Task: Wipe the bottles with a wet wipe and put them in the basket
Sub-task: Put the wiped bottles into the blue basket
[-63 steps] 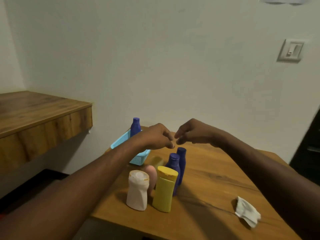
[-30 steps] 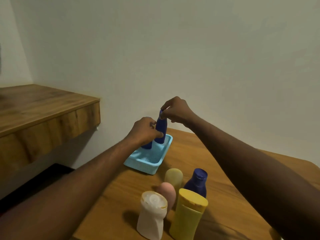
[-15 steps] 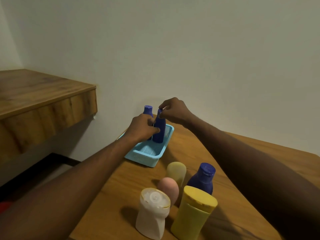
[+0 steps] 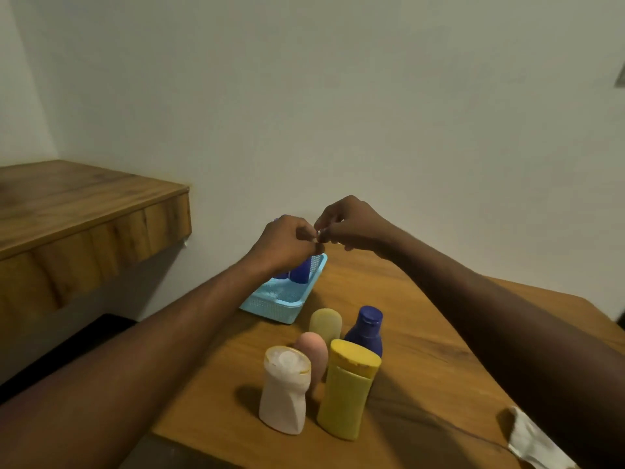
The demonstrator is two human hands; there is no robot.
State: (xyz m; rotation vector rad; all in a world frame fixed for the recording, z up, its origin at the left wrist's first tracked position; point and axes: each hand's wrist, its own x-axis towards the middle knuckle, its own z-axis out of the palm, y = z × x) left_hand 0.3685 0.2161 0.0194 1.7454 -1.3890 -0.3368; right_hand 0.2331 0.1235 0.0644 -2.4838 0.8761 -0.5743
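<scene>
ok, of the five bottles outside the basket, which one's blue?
The blue bottle, at the back right of the group, behind the yellow bottle. The others are white, pink and pale yellow.

table [image 4: 422, 333]: grained wood | basket [image 4: 280, 308]: perforated plastic | yellow bottle [image 4: 345, 394]: matt plastic

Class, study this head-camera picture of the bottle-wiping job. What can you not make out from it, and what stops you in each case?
- Blue bottles in the basket: head view, the left hand covers their tops; the exact count is unclear.
- Whatever the fingertips pinch: too small, hidden between left hand and right hand.
- White wipe: partly behind the right forearm.
- Pink bottle: lower part hidden by the white bottle.
</scene>
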